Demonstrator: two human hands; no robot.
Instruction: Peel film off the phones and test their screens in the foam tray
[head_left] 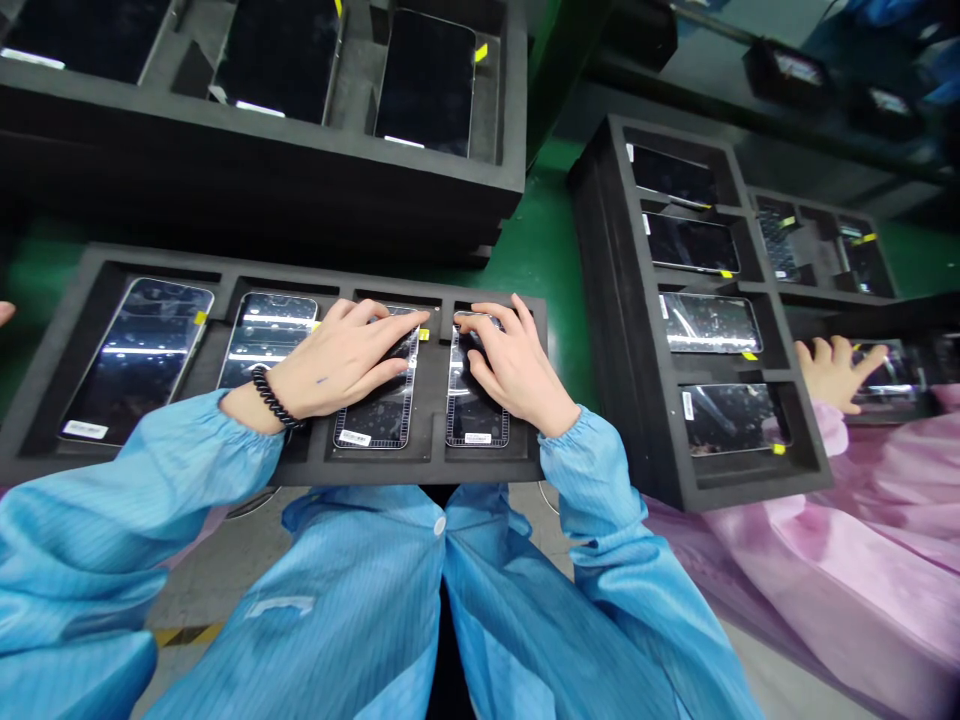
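Observation:
A black foam tray [439, 464] lies before me, with a phone screen in each of its compartments. My left hand [341, 355], a coiled black band at its wrist, rests with fingers stretched over the third screen [379, 415]. Over the rightmost screen [478, 410] lies my right hand [514, 360], its fingers spread and touching the upper part. Neither hand is closed round anything. Farther left are a tilted screen [139, 350] and a second screen [270, 325], partly covered by my left arm. White labels and yellow tabs show on several screens.
A stacked foam tray [450, 165] with large screens stands behind mine. To the right, another tall stack [705, 495] holds several screens. Beyond it, a co-worker's hand [836, 370] with a pink sleeve is over a further screen [889, 370]. The green tabletop [555, 240] shows between the stacks.

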